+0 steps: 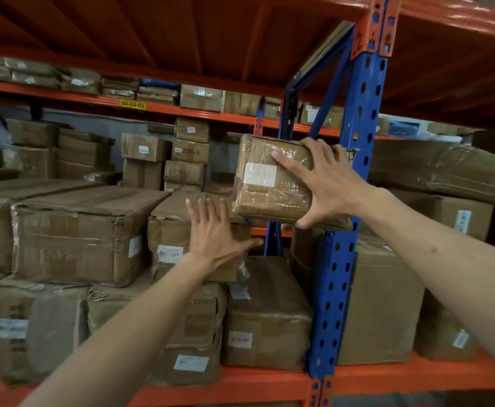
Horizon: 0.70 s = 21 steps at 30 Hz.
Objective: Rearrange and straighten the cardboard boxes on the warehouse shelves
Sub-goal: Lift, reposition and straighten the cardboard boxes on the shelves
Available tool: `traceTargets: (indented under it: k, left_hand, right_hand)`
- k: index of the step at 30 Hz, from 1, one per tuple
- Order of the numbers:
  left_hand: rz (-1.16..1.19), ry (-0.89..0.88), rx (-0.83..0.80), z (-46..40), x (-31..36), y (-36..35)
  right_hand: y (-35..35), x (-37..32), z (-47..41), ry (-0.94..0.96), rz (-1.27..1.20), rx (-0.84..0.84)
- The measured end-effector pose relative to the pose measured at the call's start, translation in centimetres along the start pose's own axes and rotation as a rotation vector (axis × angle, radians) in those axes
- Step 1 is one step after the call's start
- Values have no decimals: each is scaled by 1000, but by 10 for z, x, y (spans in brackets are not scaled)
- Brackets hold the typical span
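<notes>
Single head view, close, facing forward into shelf bay (269, 374).

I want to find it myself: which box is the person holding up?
Find the tall blue post in the middle of the shelves. Just left of it, the right hand holds a small taped box up in the air. Unlike the stacked boxes around it, it rests on nothing.

A small box (272, 179) is held up by the right hand (328, 183) just left of the shelf upright (346, 230), above stacked boxes (196, 239). The left hand (214, 236) lies flat on that stack's top box. Further boxes (164, 160), blurred, seem to stand behind.
</notes>
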<state>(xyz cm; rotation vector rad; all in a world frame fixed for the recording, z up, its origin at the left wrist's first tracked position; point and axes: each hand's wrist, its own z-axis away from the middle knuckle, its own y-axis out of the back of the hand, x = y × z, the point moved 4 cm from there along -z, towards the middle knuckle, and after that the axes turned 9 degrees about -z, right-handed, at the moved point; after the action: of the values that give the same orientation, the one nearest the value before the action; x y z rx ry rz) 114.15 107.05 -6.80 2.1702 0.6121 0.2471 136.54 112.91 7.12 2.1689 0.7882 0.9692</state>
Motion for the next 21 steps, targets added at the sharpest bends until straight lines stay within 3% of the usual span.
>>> traceTargets:
  k: [4, 14, 17, 21]
  left_hand:
    - [33, 215, -51, -7, 28, -12]
    - [-161, 62, 71, 4, -19, -18]
    - [-145, 6, -30, -2, -24, -16]
    - [-136, -39, -217, -23, -20, -7]
  right_hand:
    - [1, 0, 1, 6, -30, -3]
    - [-10, 3, 16, 113, -61, -15]
    - [-34, -13, 21, 88, -104, -123]
    - [-70, -20, 41, 209, -95, -111]
